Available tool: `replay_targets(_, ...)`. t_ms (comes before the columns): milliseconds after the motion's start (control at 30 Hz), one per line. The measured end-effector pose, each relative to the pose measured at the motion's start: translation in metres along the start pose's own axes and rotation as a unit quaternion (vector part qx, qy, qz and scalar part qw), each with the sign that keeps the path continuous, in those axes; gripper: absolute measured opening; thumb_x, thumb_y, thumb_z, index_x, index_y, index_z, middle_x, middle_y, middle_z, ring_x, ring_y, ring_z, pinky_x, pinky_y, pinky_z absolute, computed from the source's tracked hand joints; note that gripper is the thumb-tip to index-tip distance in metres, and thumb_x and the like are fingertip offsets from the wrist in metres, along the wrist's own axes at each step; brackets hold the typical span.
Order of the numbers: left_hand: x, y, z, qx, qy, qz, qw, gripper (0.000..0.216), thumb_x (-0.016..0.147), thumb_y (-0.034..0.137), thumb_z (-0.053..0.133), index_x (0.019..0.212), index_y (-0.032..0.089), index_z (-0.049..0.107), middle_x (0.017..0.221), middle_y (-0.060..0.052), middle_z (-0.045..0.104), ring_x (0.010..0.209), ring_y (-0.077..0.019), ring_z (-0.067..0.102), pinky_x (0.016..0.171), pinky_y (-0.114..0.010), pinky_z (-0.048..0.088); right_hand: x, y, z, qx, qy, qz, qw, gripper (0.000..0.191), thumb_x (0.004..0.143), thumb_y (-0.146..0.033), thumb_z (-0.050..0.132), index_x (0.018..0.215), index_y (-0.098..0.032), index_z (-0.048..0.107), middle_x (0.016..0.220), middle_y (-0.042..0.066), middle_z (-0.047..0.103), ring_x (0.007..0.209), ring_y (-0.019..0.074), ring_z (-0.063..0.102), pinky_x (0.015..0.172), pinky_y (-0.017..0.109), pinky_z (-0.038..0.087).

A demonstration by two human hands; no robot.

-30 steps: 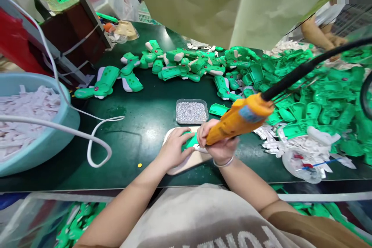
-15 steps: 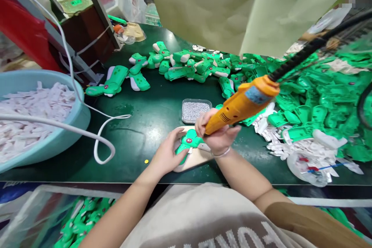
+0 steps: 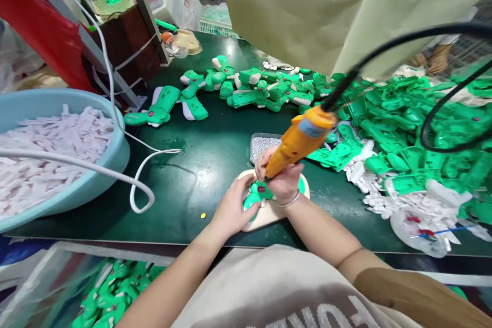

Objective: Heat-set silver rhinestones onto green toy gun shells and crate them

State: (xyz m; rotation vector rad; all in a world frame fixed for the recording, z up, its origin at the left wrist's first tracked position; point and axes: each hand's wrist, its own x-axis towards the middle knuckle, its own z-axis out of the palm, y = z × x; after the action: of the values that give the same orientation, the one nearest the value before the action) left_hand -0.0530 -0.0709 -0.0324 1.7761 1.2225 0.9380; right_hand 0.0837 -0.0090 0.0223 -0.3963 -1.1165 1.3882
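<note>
My right hand (image 3: 280,177) is wrapped round an orange electric screwdriver (image 3: 300,137) whose black cable runs up to the right. Its tip points down onto a green plastic toy part (image 3: 257,193) lying on a pale jig board (image 3: 269,211) at the table's near edge. My left hand (image 3: 232,208) grips the left side of that green part and holds it down on the board. A small metal tray of silver screws (image 3: 260,144) sits just behind the board.
A light blue basin (image 3: 96,177) of white plastic pieces stands at the left, with a white cable (image 3: 142,184) looping across the green table. Piles of green toy parts (image 3: 403,128) cover the back and right. Another person's hand (image 3: 436,64) shows at far right.
The screwdriver has swung more upright and moved left over the green part. My left hand keeps hold of the part. The view has shifted slightly.
</note>
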Motion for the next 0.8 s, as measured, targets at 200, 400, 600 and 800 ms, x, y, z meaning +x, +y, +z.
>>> replay_targets(200,0.0,0.001,0.001,0.021,0.0,0.009,1.0,0.063,0.078,0.018,0.067,0.138,0.021,0.046,0.138,-0.014,0.062,0.131,-0.0303,0.058,0.117,-0.053,0.04,-0.023,-0.006,0.007,-0.019,-0.002,0.04,0.999,0.064,0.072,-0.086,0.057,0.072,-0.022,0.06,0.048,-0.003,0.049,0.041,0.0142,0.043,0.041,0.028,0.035)
replay_targets(400,0.005,0.005,-0.02,-0.009,-0.111,0.011,0.994,0.079,0.072,0.018,0.073,0.145,0.022,0.044,0.144,-0.012,0.058,0.134,-0.0335,0.054,0.118,-0.054,0.037,-0.028,0.004,0.007,-0.038,0.013,0.06,0.997,0.067,0.066,-0.09,0.059,0.069,-0.023,0.058,0.046,-0.003,0.047,0.039,0.014,0.041,0.042,0.028,0.033)
replay_targets(600,0.01,0.004,-0.037,-0.013,-0.173,0.013,0.985,0.089,0.066,0.019,0.076,0.148,0.021,0.041,0.148,-0.014,0.054,0.138,-0.0357,0.05,0.116,-0.054,0.039,-0.029,-0.011,0.021,0.021,-0.044,0.072,0.996,0.067,0.068,-0.089,0.058,0.073,-0.022,0.06,0.05,-0.002,0.05,0.043,0.0155,0.045,0.046,0.03,0.04)
replay_targets(800,0.006,0.002,-0.03,0.034,-0.139,0.015,0.99,0.074,0.067,0.021,0.076,0.137,0.022,0.054,0.125,-0.01,0.068,0.115,-0.0322,0.065,0.102,-0.049,0.052,-0.048,0.009,0.026,0.019,-0.05,0.103,0.993,0.068,0.067,-0.09,0.057,0.07,-0.022,0.058,0.049,-0.003,0.048,0.042,0.0134,0.041,0.042,0.028,0.034)
